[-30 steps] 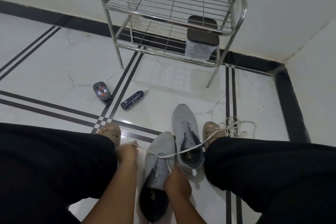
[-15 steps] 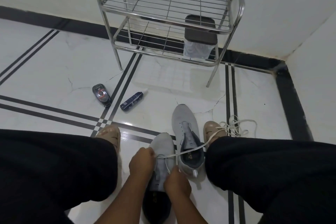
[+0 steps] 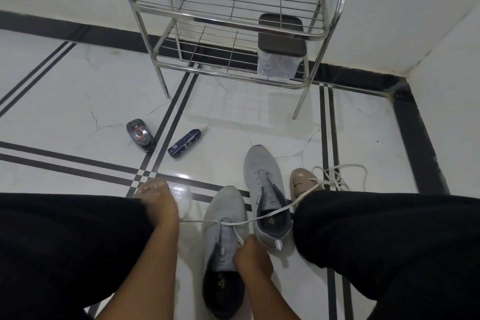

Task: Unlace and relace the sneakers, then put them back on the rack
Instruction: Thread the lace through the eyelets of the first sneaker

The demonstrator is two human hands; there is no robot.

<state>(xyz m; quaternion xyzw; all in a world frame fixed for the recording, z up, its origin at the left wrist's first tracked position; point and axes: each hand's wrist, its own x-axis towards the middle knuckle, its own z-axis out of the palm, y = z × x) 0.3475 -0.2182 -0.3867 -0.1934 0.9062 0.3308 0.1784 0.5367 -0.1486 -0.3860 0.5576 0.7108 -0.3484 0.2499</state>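
Two grey sneakers stand on the floor between my knees, the near sneaker [image 3: 220,213] and the far sneaker [image 3: 259,166]. A white lace [image 3: 270,214] runs through the near sneaker's front eyelets, over the far sneaker, to a loose heap [image 3: 337,176] on the right. My left hand [image 3: 165,212], blurred, holds the lace's left end, which is stretched taut out to the left. My right hand [image 3: 253,254] pinches a short strand of lace at the near sneaker's right side. The steel rack [image 3: 228,17] stands at the back wall.
A clear container with a dark lid [image 3: 280,44] sits on the rack's lower shelf. A black tin [image 3: 139,134] and a blue spray bottle [image 3: 184,143] lie on the floor to the left. My legs in black trousers flank the shoes; a beige slipper [image 3: 300,182] shows.
My left hand went from the near sneaker's eyelets out to the left, drawing the lace taut. My right hand stayed at the sneaker's side.
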